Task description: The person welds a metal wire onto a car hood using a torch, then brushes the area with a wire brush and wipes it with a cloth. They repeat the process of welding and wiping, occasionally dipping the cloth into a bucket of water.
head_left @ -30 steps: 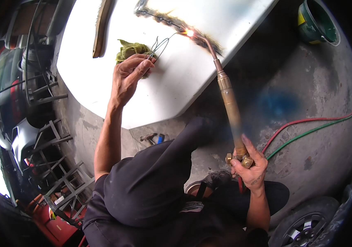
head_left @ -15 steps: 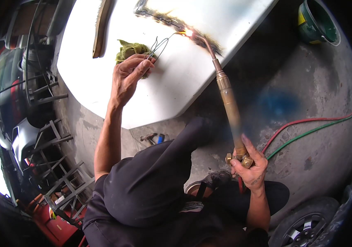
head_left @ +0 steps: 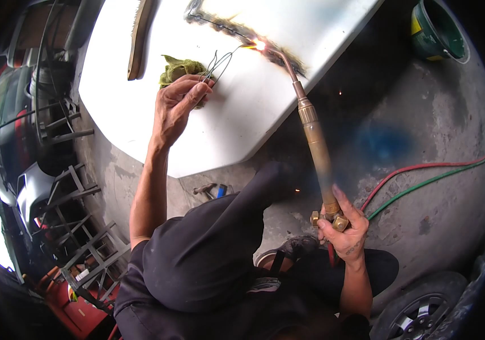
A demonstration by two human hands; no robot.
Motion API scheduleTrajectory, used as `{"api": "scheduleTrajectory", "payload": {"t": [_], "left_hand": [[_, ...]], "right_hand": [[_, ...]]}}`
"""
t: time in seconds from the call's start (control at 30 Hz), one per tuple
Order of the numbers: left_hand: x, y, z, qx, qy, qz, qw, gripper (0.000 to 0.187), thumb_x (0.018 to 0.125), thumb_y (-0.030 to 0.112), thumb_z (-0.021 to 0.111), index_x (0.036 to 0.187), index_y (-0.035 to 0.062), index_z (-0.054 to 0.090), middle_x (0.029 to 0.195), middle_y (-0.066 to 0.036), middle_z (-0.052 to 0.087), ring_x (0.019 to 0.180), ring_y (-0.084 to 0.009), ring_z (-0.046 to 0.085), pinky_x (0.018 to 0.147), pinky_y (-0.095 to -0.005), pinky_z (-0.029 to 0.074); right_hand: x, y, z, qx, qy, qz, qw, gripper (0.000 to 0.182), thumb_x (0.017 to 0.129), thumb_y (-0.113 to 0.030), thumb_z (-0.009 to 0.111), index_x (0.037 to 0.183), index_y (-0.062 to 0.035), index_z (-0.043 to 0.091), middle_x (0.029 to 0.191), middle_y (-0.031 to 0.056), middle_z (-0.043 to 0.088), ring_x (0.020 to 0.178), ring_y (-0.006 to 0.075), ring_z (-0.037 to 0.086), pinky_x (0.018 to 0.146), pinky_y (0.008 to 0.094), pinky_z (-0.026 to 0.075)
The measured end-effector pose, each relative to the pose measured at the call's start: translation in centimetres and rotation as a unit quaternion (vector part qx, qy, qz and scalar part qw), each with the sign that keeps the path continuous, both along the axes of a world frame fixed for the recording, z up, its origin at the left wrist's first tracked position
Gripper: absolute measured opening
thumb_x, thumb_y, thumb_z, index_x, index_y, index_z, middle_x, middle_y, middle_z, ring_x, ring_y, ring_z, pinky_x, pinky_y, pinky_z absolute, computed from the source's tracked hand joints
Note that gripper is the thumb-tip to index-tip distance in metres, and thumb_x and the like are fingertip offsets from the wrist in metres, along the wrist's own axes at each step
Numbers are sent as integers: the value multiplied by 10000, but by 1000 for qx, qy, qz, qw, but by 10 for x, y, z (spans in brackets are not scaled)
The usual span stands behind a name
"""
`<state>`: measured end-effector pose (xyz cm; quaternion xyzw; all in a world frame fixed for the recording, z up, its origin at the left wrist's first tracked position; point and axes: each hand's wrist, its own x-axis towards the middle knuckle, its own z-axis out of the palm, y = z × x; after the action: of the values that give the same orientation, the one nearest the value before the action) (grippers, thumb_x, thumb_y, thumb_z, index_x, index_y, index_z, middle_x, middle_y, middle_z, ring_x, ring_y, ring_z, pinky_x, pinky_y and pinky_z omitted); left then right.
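Note:
My right hand (head_left: 341, 226) is closed around the valve end of a brass gas welding torch (head_left: 314, 136). The torch slants up and away, and its bent copper tip burns with a bright flame (head_left: 260, 45) at a scorched seam (head_left: 225, 27) on a white panel (head_left: 220, 133). Between the fingertips of my left hand (head_left: 181, 102) is a thin, looped wire (head_left: 218, 63), its far end reaching to the flame. A green cloth (head_left: 177, 69) lies on the panel just behind my left hand. Glare hides the exact spot where wire and flame meet.
A wooden-handled wire brush (head_left: 138, 48) lies on the panel at left. Red (head_left: 412, 166) and green hoses (head_left: 424, 188) trail over the floor at right. A dark green bucket (head_left: 438, 31), a hammer (head_left: 204, 189), a wheel (head_left: 418, 314) and metal frames (head_left: 92, 255) stand or lie around.
Both hands, the torch and the wire hold nearly the same place. Small glowing sparks now show over the floor, to the right of the panel and near my knee.

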<state>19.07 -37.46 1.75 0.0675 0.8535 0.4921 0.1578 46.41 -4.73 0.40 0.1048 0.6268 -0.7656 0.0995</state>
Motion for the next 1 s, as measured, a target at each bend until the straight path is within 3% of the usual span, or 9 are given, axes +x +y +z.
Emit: {"api": "scheduleTrajectory", "payload": {"t": [0.4, 0.47, 0.53, 0.63, 0.7, 0.77, 0.83, 0.9, 1.0], "left_hand": [[2, 1, 2, 10, 2, 4, 1000, 478, 951, 484, 751, 963, 9, 798, 1068, -107, 741, 899, -172, 700, 780, -320, 599], [8, 8, 8, 24, 38, 8, 999, 402, 970, 415, 749, 964, 15, 798, 1087, -118, 739, 923, -178, 702, 796, -323, 597], [25, 29, 14, 90, 31, -17, 995, 321, 1004, 283, 694, 964, -26, 771, 1161, -169, 717, 1047, -228, 675, 907, -375, 533], [63, 74, -3, 101, -38, -141, 984, 238, 980, 201, 713, 987, -33, 753, 1209, -174, 684, 1142, -264, 639, 996, -406, 490], [85, 111, -25, 68, -79, -278, 955, 245, 980, 194, 715, 1011, -48, 733, 1187, -182, 662, 1100, -300, 645, 973, -410, 502], [107, 140, -68, 51, -130, -301, 943, 288, 996, 238, 698, 1018, -48, 727, 1164, -200, 639, 1088, -352, 637, 954, -431, 512], [118, 156, -118, -8, -81, -354, 932, 317, 1007, 271, 683, 1077, -36, 717, 1202, -213, 618, 1101, -388, 624, 941, -463, 521], [117, 171, -134, -27, -75, -366, 927, 345, 1012, 290, 675, 1142, -28, 695, 1225, -219, 609, 1124, -401, 616, 952, -465, 521], [119, 170, -118, -20, -35, -342, 939, 384, 1011, 282, 675, 1258, -10, 646, 1272, -221, 595, 1174, -411, 604, 978, -463, 519]], "right_hand": [[4, 4, -2, -33, -12, -1, 999, 791, 832, 148, 675, 1562, -94, 491, 893, 80, 646, 620, 112, 647, 532, 261, 533], [6, 9, 3, -50, -16, -2, 999, 805, 832, 144, 676, 1573, -101, 477, 901, 80, 642, 627, 116, 650, 533, 264, 538], [10, 16, 18, -194, 2, -133, 972, 820, 848, 92, 696, 1598, -107, 431, 939, 99, 632, 633, 131, 656, 535, 265, 564], [12, 51, 31, -108, 96, -228, 963, 1001, 889, -112, 743, 1675, -112, 123, 1021, 151, 591, 581, 118, 622, 411, 244, 550], [14, 64, 42, 4, 116, -308, 944, 934, 908, -195, 689, 1673, -109, 159, 991, 143, 553, 516, 111, 563, 369, 215, 507], [19, 79, 41, 16, 135, -291, 947, 908, 912, -198, 666, 1673, -117, 179, 986, 138, 552, 509, 112, 550, 372, 222, 507], [19, 75, 41, 0, 120, -298, 947, 895, 907, -177, 662, 1670, -118, 199, 987, 136, 553, 519, 112, 555, 373, 225, 509], [20, 72, 37, -15, 103, -305, 947, 883, 902, -157, 657, 1668, -120, 219, 988, 133, 554, 529, 113, 560, 374, 228, 511], [23, 67, 30, -31, 103, -265, 958, 807, 927, -131, 617, 1649, -67, 261, 1015, 145, 547, 536, 118, 549, 368, 226, 495]]}}
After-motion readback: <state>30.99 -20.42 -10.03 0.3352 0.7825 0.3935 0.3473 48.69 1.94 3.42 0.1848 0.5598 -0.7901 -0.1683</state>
